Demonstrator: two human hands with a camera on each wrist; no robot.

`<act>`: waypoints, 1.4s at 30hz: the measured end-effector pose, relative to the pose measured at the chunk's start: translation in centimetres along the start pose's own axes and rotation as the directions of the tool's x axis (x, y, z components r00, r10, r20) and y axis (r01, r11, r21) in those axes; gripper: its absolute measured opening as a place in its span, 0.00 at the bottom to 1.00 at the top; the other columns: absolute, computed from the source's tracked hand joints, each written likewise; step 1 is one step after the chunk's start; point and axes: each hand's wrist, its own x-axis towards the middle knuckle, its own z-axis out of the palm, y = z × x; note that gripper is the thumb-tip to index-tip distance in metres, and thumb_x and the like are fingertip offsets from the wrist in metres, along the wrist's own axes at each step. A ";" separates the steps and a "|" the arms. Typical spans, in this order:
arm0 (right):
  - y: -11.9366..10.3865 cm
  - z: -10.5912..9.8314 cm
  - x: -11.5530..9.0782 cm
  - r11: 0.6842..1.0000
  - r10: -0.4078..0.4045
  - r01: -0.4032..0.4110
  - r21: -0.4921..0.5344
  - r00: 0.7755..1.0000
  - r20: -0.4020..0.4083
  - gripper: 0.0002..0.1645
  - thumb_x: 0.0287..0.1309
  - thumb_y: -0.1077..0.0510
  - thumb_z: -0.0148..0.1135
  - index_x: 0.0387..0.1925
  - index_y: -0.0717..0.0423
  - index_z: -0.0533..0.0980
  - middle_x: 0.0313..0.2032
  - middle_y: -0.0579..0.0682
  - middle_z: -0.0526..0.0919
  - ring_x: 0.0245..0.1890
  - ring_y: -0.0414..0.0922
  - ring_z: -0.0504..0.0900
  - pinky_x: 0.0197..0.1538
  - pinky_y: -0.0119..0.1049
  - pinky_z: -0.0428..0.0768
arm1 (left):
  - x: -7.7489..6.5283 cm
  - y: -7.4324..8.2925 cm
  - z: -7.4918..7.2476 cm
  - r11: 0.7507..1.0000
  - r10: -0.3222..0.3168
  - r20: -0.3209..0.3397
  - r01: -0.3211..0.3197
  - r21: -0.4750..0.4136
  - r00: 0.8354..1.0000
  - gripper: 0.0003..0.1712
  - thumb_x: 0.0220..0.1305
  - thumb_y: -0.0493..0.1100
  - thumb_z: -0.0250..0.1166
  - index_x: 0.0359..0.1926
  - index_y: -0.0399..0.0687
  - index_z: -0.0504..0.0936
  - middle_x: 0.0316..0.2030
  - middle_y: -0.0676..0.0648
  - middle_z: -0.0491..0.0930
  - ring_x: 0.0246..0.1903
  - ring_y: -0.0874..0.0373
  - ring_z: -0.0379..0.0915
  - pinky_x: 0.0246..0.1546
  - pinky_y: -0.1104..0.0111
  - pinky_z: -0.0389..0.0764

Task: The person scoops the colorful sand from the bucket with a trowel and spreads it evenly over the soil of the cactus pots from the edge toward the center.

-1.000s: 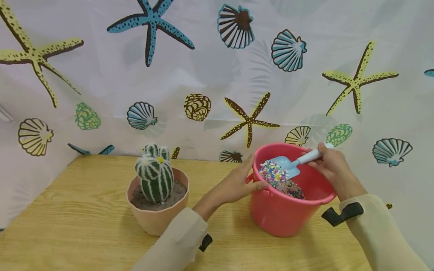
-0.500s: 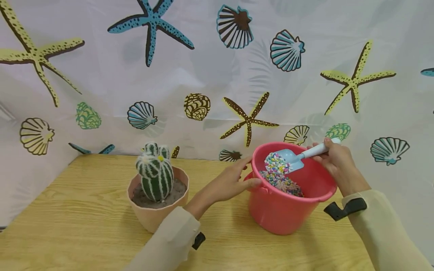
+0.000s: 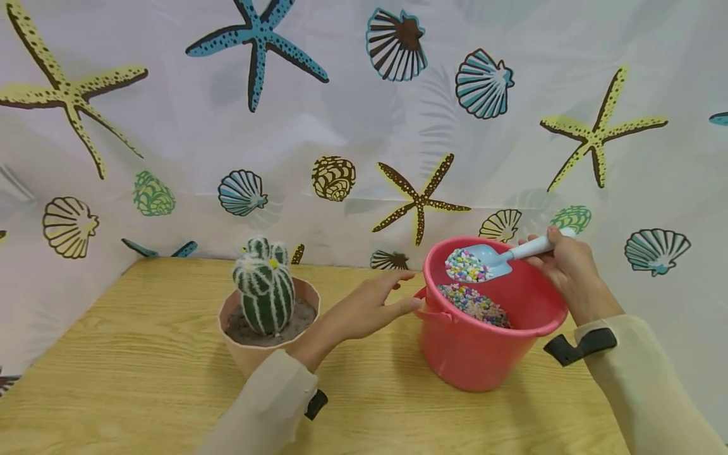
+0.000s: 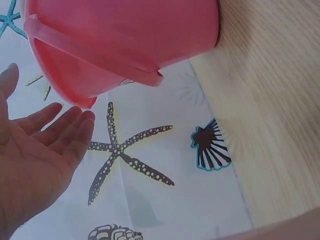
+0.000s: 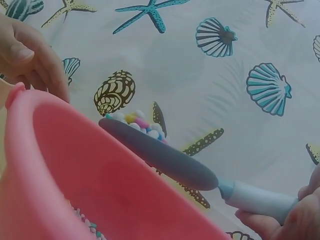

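Note:
My right hand (image 3: 574, 268) grips the white handle of a light blue toy shovel (image 3: 500, 258) over the red bucket (image 3: 478, 360). Small multicoloured pellets (image 3: 465, 265) are heaped on its blade; in the right wrist view the loaded shovel (image 5: 160, 155) appears at rim height. More pellets (image 3: 474, 304) lie inside the bucket. Just left of the bucket, my left hand (image 3: 364, 306) has its fingers spread and holds nothing. In the left wrist view this hand (image 4: 42, 155) shows its palm and loosely bent fingers, apart from the bucket's rim and handle (image 4: 95, 55).
A cactus (image 3: 266, 291) stands in a peach pot (image 3: 244, 354) with grey soil, behind my left forearm. Both containers stand on a wooden table (image 3: 142, 354). A white cloth (image 3: 352, 114) printed with starfish and shells hangs behind it.
My left hand has let go of the bucket's rim and drawn back to the left. The shovel has risen from the pellets with a load and tilted level.

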 end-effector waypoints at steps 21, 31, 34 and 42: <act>1.7 3.2 -1.3 0.994 -0.092 0.088 0.062 0.993 0.070 0.31 0.70 0.50 0.43 0.69 0.51 0.51 0.46 0.51 0.70 0.62 0.50 0.67 0.65 0.44 0.63 | -5.3 -1.1 -3.3 0.995 -0.020 -0.066 0.026 0.095 0.998 0.32 0.69 0.50 0.57 0.69 0.44 0.61 0.65 0.43 0.66 0.61 0.46 0.68 0.58 0.51 0.72; 2.6 5.2 -2.0 0.991 -0.081 0.072 0.114 0.994 0.077 0.31 0.70 0.50 0.43 0.69 0.51 0.51 0.47 0.52 0.70 0.56 0.48 0.71 0.65 0.43 0.65 | -7.8 -1.0 -4.4 0.990 0.020 -0.088 -0.008 0.138 0.996 0.29 0.70 0.51 0.55 0.66 0.41 0.64 0.63 0.40 0.69 0.60 0.45 0.69 0.56 0.51 0.73; 3.0 5.6 -2.2 0.992 -0.081 0.073 0.106 0.994 0.074 0.29 0.70 0.50 0.43 0.68 0.51 0.53 0.46 0.52 0.71 0.54 0.48 0.73 0.64 0.44 0.66 | -8.5 -1.1 -4.6 0.988 0.033 -0.107 -0.017 0.152 0.994 0.27 0.70 0.49 0.55 0.65 0.41 0.66 0.61 0.41 0.70 0.58 0.45 0.71 0.54 0.52 0.75; 3.9 6.6 -2.7 0.991 -0.091 0.086 0.099 0.994 0.052 0.29 0.69 0.51 0.44 0.69 0.52 0.56 0.45 0.50 0.72 0.61 0.51 0.70 0.62 0.43 0.68 | -10.2 -1.6 -4.9 0.989 0.055 -0.150 -0.033 0.146 0.987 0.25 0.70 0.49 0.55 0.63 0.42 0.68 0.59 0.41 0.72 0.55 0.47 0.72 0.53 0.53 0.75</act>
